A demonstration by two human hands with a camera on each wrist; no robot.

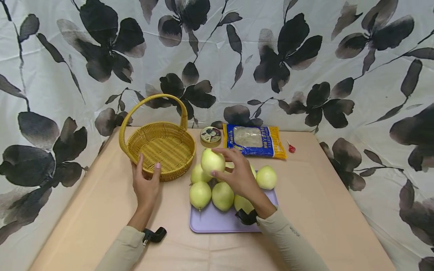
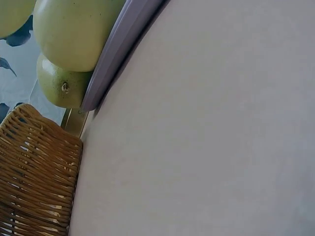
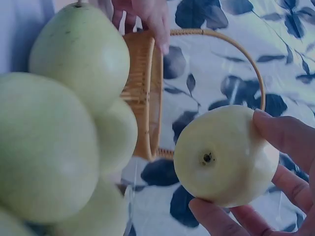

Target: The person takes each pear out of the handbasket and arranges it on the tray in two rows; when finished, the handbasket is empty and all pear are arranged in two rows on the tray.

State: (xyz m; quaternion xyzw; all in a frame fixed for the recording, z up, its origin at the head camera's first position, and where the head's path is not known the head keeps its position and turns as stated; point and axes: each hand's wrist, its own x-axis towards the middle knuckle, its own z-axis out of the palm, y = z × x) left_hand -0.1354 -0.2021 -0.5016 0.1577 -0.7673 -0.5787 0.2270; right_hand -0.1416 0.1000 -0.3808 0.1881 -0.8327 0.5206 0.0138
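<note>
My right hand holds a pale green pear above the others, its thumb and fingers around the sides. The right wrist view shows the dark blossom end of this pear. Beneath it, several more pears lie on a lilac tray. At the near left side of a yellow wicker basket, my left hand grips the rim. The basket has a tall arched handle and nothing inside. In the left wrist view the basket's woven wall appears, but the left hand is out of sight.
Behind the tray are a round tin and a blue and yellow packet. A small red lollipop lies to the packet's right. Flower-printed cloth hangs behind the peach-coloured table.
</note>
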